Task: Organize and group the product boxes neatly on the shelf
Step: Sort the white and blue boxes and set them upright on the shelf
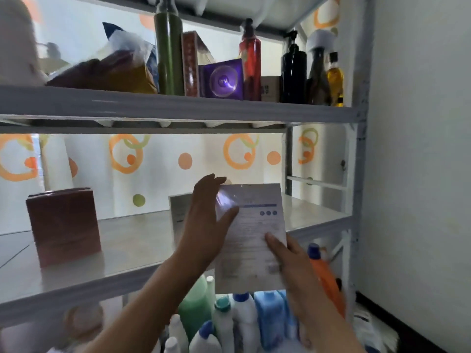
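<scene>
A flat white product box (pixel 251 240) with printed text and a blue stripe is held upright in front of the middle shelf (pixel 132 248). My left hand (pixel 206 220) holds its upper left edge, thumb across the front. My right hand (pixel 285 256) grips its lower right side, thumb on the face. Behind my left hand another white box (pixel 179 212) stands on the shelf. A brown box (pixel 65 225) stands at the shelf's left. On the upper shelf stand a tall red patterned box (pixel 190 63), a purple box (pixel 221 79) and a small tan box (pixel 270 89).
The upper shelf also carries a plastic bag (pixel 112 70), a green bottle (pixel 168 49), a red bottle (pixel 251 59), a black pump bottle (pixel 293 70) and an oil bottle (pixel 335 77). Several detergent bottles (pixel 229 322) crowd the level below. A wall (pixel 420 149) closes the right side.
</scene>
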A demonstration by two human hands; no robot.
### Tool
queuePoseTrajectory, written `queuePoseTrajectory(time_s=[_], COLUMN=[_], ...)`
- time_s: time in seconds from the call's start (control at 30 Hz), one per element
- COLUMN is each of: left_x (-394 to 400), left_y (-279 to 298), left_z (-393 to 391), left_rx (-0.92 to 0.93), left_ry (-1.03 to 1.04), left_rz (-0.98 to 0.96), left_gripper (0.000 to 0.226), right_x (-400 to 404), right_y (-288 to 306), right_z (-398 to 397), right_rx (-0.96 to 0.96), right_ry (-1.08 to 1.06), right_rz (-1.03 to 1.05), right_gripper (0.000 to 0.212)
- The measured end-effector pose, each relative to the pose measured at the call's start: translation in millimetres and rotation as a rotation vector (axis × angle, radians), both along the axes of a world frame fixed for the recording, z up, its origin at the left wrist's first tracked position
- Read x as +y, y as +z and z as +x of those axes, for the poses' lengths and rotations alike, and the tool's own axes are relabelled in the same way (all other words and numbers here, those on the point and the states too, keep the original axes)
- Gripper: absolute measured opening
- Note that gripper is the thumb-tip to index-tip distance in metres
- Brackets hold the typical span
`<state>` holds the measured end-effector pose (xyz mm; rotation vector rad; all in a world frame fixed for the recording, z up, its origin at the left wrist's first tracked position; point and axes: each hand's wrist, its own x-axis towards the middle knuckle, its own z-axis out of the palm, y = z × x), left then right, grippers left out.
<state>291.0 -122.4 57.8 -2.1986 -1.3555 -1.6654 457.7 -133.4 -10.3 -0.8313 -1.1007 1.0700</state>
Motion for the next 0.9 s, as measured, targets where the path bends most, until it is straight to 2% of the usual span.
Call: queuePoseTrajectory(time_s=[0.13, 0.23, 0.4, 0.5, 0.63, 0.8, 0.9], left_x=[3, 11, 23, 30, 44, 67, 79], left_y=[-38, -63, -73, -66, -58, -51, -48], left_z=[17, 30, 50, 56, 53, 42, 35], left_rx=[-0.115, -0.163, -0.084, -0.008, 0.006, -0.035, -0.134], left_ry=[-0.029, -0.112, -0.151, -0.137, -0.139, -0.15, -0.185], left_rz=[-0.169, -0.285, -0.304, -0.26, -0.243, -0.268, -0.338], left_gripper=[0.059, 0.068, 0.088, 0.084, 0.073, 0.07, 0.072], right_x=[14, 28, 46, 56, 75, 94, 105], right_y=[-5, -14, -24, -24, -16, 0, 12], right_z=[24, 34, 48, 54, 53, 47, 39], right_rx=[0.009, 0.099, 0.211, 0.229, 0.233, 0.178, 0.108], right_ry=[-0.065, -0.088, -0.017, 0.044, 0.071, 0.087, 0.083], right_rz=[0.005, -0.009, -0.041, -0.054, -0.07, -0.069, -0.041], right_gripper=[0.018, 0.032, 0.033, 0.032, 0.037, 0.034, 0.028])
